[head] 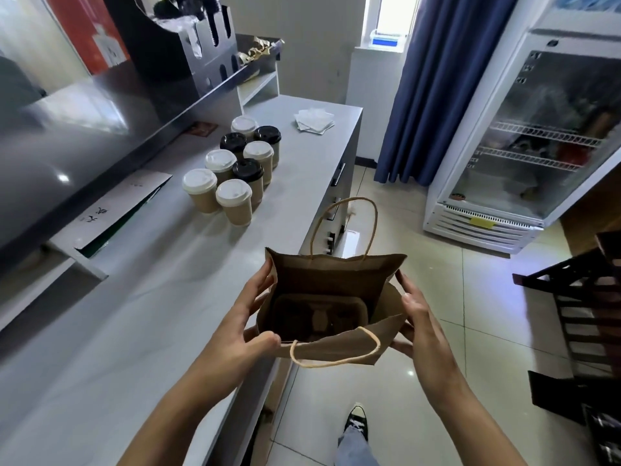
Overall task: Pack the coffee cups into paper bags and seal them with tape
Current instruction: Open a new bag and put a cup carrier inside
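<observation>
Head view: I see paper bag (331,307) held open past tabletop (141,331) front edge, over floor. Left hand (242,327) grip pinches bag's left rim; right hand (420,321) grip curls round right side. Cup tray (319,314) sits inside. Eight lidded coffee cups (235,169) cluster mid-tabletop, well apart from bag, bare surface between.

Both hands, left hand (242,317) and right hand (418,317), hold open a paper bag (336,280).
</observation>
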`<state>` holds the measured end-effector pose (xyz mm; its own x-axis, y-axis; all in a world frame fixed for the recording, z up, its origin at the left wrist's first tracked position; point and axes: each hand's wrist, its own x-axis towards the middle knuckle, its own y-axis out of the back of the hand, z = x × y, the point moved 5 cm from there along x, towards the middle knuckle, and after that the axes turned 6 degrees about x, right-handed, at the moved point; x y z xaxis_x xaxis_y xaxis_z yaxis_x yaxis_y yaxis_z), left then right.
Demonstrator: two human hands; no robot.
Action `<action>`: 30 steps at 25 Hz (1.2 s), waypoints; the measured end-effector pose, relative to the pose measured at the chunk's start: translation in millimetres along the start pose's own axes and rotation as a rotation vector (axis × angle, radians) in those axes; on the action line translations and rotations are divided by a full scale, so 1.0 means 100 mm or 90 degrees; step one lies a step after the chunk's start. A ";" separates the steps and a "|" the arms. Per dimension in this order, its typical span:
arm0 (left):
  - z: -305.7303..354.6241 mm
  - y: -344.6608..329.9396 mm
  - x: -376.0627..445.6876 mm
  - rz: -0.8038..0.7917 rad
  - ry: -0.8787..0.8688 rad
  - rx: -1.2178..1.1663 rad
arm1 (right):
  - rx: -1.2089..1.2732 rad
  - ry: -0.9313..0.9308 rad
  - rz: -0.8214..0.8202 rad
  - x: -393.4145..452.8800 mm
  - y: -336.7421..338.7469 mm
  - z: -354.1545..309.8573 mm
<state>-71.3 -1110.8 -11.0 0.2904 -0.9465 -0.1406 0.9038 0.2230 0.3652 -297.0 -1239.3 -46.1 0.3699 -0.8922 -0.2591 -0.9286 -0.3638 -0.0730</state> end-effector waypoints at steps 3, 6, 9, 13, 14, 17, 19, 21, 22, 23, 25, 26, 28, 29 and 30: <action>0.19 -0.16 0.43 0.020 0.007 0.007 | 0.002 -0.003 -0.028 0.50 0.22 -0.15; 0.35 -0.32 0.79 0.054 0.004 0.007 | 0.007 -0.001 -0.064 0.96 0.41 -0.32; 0.44 -0.44 1.07 0.090 0.006 0.003 | 0.000 -0.001 -0.102 1.35 0.55 -0.45; 0.50 -0.51 1.37 0.113 0.011 0.001 | 0.000 -0.008 -0.148 1.73 0.61 -0.53; 0.52 -0.52 1.44 0.119 0.010 0.001 | 0.004 -0.007 -0.153 1.82 0.62 -0.55; 0.56 -0.54 1.72 0.125 0.010 -0.006 | 0.003 -0.001 -0.159 2.14 0.66 -0.60; 0.56 -0.54 1.88 0.130 0.013 -0.004 | -0.007 -0.004 -0.163 2.36 0.66 -0.63; 0.52 -0.51 2.05 0.150 0.020 -0.008 | -0.018 -0.010 -0.176 2.59 0.61 -0.69; 0.50 -0.48 2.14 0.160 0.027 -0.017 | -0.021 -0.013 -0.184 2.71 0.58 -0.72; 0.47 -0.45 2.23 0.168 0.032 -0.024 | -0.022 -0.014 -0.190 2.82 0.53 -0.76; 0.43 -0.39 2.44 0.184 0.037 -0.037 | -0.023 -0.018 -0.196 3.08 0.46 -0.84; 0.43 -0.36 2.54 0.194 0.041 -0.041 | -0.028 -0.020 -0.202 3.21 0.42 -0.88; 0.40 -0.30 2.76 0.209 0.051 -0.045 | -0.046 -0.020 -0.219 3.49 0.33 -0.96; 0.38 -0.25 2.87 0.217 0.058 -0.048 | -0.057 -0.023 -0.232 3.65 0.27 -0.98; 0.35 -0.21 2.95 0.225 0.067 -0.053 | -0.067 -0.024 -0.245 3.77 0.21 -1.00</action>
<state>-15.9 -1402.4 -28.2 0.6162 -0.7791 -0.1148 0.7628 0.5542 0.3331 -174.0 -1610.5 -49.0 0.6873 -0.6752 -0.2678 -0.7133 -0.6969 -0.0738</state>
